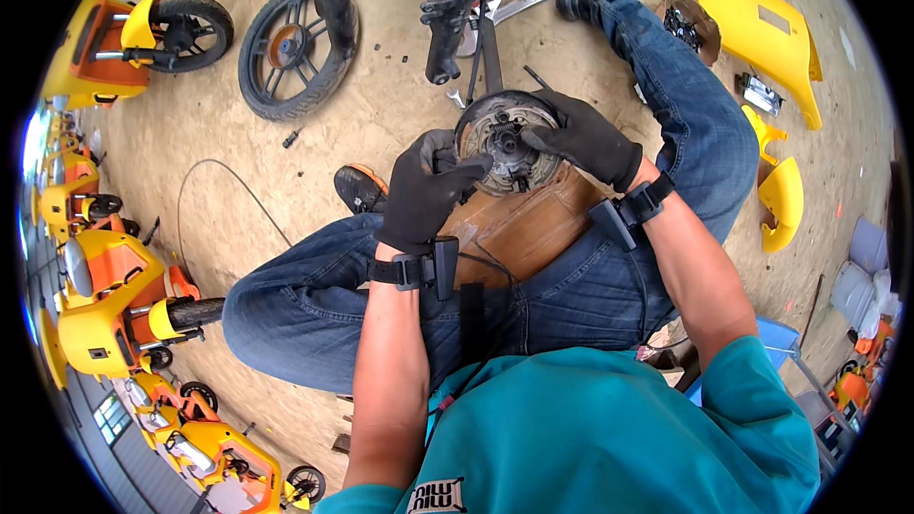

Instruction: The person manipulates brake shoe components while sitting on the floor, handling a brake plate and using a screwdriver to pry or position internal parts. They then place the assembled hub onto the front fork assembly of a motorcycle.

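A round drum brake plate [522,171], with curved shoes and small springs around a dark central hub, is held in front of me above a brown cardboard box [524,228]. My left hand [426,186], in a black glove, is closed at its left edge, with the fingers reaching over its face. My right hand [588,140], also gloved in black, grips the upper right rim, its thumb lying on the face near the hub. The plate's underside and the fingertips behind it are hidden.
A black spoked wheel [255,86] lies at the far left beside a dark fork leg [332,0]. Beyond the plate are a small wrench [456,98] and a thin black rod [536,76]. Yellow body panels [757,24] lie at right; yellow scooters [109,300] stand at left.
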The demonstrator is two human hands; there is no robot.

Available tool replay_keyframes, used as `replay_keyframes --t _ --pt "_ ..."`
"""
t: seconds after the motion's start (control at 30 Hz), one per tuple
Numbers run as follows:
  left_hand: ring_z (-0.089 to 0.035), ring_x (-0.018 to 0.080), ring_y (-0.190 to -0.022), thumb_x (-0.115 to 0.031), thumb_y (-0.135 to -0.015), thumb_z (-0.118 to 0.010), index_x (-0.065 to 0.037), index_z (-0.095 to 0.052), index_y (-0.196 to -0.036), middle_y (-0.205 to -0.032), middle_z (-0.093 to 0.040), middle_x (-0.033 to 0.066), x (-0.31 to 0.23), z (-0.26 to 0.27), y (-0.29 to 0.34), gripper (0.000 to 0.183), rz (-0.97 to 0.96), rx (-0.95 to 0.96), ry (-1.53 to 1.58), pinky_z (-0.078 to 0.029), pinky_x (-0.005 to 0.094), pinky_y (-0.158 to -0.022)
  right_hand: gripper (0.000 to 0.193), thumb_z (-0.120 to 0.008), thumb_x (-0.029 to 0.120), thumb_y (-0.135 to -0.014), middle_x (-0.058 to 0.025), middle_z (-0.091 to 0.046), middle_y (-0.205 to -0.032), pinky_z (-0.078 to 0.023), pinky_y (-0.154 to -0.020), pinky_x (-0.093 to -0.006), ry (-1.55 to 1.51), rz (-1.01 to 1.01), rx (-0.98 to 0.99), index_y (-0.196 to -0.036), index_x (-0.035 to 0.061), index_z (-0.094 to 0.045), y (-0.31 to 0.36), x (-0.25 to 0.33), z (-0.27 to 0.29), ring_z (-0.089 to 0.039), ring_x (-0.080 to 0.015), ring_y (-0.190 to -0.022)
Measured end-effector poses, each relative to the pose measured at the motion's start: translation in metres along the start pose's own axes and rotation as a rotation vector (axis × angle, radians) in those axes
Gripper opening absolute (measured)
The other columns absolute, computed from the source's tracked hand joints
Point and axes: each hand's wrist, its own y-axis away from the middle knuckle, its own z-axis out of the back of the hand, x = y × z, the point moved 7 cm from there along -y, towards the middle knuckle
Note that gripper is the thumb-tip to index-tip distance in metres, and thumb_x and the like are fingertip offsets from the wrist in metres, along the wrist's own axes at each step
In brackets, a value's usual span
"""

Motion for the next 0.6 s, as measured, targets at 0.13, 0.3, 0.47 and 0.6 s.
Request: replay_keyframes --t 0.13,0.3,0.47,0.6 --pt "-0.051 0.0042 -0.063 -0.012 -0.081 -0.08 0.001 -0.064 -0.096 -0.071 -0.058 -0.0026 -0.001 0.0 -0.001 0.025 -0.046 -0.038 -0.033 -0.042 0.0219 -0.057 0.044 -0.071 0.019 -0.091 -0.0103 -0.065 -0.114 -0.049 -0.091 -0.0289 0.011 0.007 0.009 -0.127 -0.003 -0.057 0.0 0.001 0.0 -0.059 -0.0131 -0.101" --pt "-0.046 0.0035 -0.061 -0.013 -0.08 -0.081 0.0 -0.064 -0.093 -0.068 -0.054 -0.0046 0.006 0.0 -0.004 0.025 -0.061 -0.055 0.008 -0.04 0.0218 -0.055 0.05 -0.068 0.013 -0.093 -0.0085 -0.062 -0.123 -0.046 -0.099 -0.0296 -0.009 -0.107 0.038 -0.137 -0.0018 -0.049 0.002 0.003 -0.001 -0.057 -0.0127 -0.11" --pt "-0.046 0.0037 -0.062 -0.013 -0.079 -0.082 0.0 -0.063 -0.094 -0.069 -0.053 -0.0042 0.012 -0.004 -0.005 0.027 -0.048 -0.067 0.093 -0.04 0.022 -0.055 0.052 -0.069 0.014 -0.093 -0.0085 -0.062 -0.123 -0.046 -0.1 -0.0297 0.014 -0.101 0.039 -0.137 -0.0023 -0.049 0.002 0.003 0.0 -0.057 -0.0128 -0.111" --pt "-0.055 0.0106 -0.073 -0.01 -0.077 -0.082 0.001 -0.06 -0.111 -0.082 -0.06 0.0028 0.006 -0.002 -0.002 0.041 -0.182 -0.172 -0.057 -0.048 0.0266 -0.065 0.049 -0.072 0.017 -0.09 -0.0102 -0.064 -0.119 -0.048 -0.096 -0.0301 -0.008 -0.052 0.005 -0.131 -0.0027 -0.054 0.004 0.003 -0.001 -0.059 -0.0142 -0.107"
